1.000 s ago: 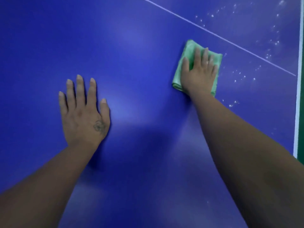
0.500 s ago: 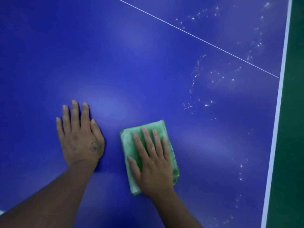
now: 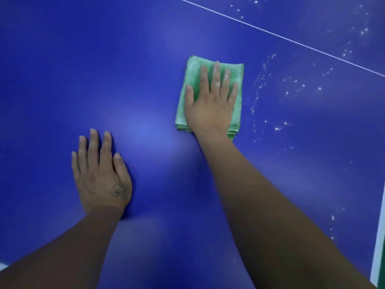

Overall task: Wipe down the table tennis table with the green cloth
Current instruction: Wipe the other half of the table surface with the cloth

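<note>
I am watching the right hand (image 3: 210,107), fingers straight and pressing the folded green cloth (image 3: 193,74), pushing it forward from beside the flat, straight-fingered left hand (image 3: 100,176) on the table (image 3: 83,59), with specks (image 3: 287,91) just right of its fingertips remaining unwiped.

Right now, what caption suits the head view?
Right hand presses the folded green cloth on the blue table; left hand rests flat; white specks lie right of it.
</note>
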{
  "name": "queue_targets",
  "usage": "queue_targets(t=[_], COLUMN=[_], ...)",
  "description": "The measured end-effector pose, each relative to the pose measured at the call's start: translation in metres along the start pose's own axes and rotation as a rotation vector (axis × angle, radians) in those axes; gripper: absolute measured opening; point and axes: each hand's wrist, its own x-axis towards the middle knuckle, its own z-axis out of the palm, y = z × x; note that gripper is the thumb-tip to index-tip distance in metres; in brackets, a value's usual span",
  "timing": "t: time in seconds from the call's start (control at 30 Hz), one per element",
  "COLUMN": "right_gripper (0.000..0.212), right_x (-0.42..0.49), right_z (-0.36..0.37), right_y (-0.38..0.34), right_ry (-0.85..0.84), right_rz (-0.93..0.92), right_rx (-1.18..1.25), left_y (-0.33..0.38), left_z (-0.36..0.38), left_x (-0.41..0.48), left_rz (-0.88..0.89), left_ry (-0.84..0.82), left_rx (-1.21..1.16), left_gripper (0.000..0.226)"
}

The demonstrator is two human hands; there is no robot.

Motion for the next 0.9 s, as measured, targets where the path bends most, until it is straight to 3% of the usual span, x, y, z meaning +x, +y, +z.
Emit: queue_targets(t=[0.17,0.33,0.43,0.63,0.8,0.9], right_gripper=[0.066,0.073,0.071,0.07,0.081,0.073], right_x=[-0.109,-0.275,-0.321,-0.244,-0.108,-0.058], right_z=[-0.003,-0.009,-0.015,-0.021,-0.026,-0.022], right_y=[0.008,0.055,0.079,0.079,0.057,0.04], right_ry=[0.054,-0.085,-0.116,-0.101,-0.075,-0.082], right_rz=[-0.189,-0.432,-0.496,-0.531,-0.351,-0.217], right_rx=[0.075,0.101,0.06,0.121,0.051,0.025], left_y=[-0.001,-0.003,-0.003,0.0,-0.001,-0.001], left_z=[0.004,0.004,0.003,-0.003,-0.005,-0.001], left_x=[0.0,-0.001,-0.001,-0.001,-0.001,-0.001], left_rz=[0.009,0.019,0.008,-0.013,-0.017,-0.01], left_ry=[0.022,0.059,0.046,0.001,-0.009,-0.01], left_rx=[-0.007,-0.022,-0.024,-0.029,-0.019,-0.01], left_gripper=[0.057,0.054,0.054,0.056,0.056,0.056])
